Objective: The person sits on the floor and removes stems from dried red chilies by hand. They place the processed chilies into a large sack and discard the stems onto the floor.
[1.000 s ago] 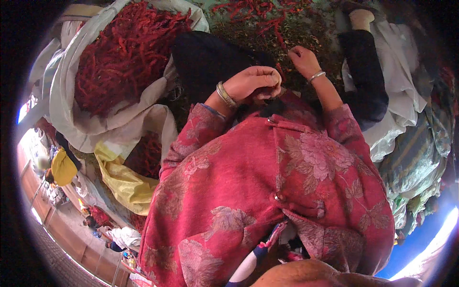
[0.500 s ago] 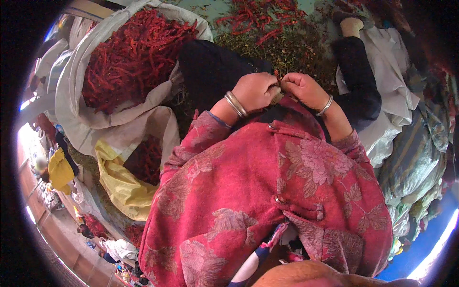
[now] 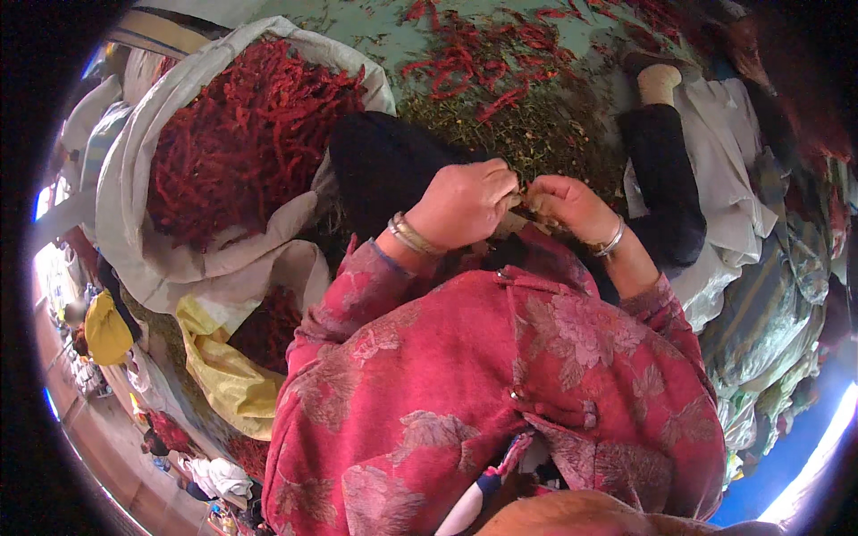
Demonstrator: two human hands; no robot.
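Observation:
My left hand (image 3: pixel 466 204) and my right hand (image 3: pixel 574 209) are close together in front of my chest, fingers pinched and nearly touching. Something small and brownish sits between the fingertips, too hidden to name. Beyond them a heap of greenish-brown stems and bits (image 3: pixel 509 134) lies on the floor. Loose dried red chillies (image 3: pixel 487 58) are strewn at its far side. Left of my hands stands a white woven sack (image 3: pixel 121 179), its mouth rolled down around a mass of dried red chillies (image 3: pixel 250 134).
A second sack with a yellow edge (image 3: pixel 223 366) lies nearer on the left, with more dried red chillies (image 3: pixel 273 330) inside. My dark-trousered legs (image 3: pixel 666 188) spread either side of the heap. Whitish cloth (image 3: pixel 719 161) and striped plastic sacking (image 3: pixel 760 286) are on the right.
Both hands have come slightly lower and nearer my body, still pinched together. My left hand has turned a little, its back more upward. The view has shifted slightly.

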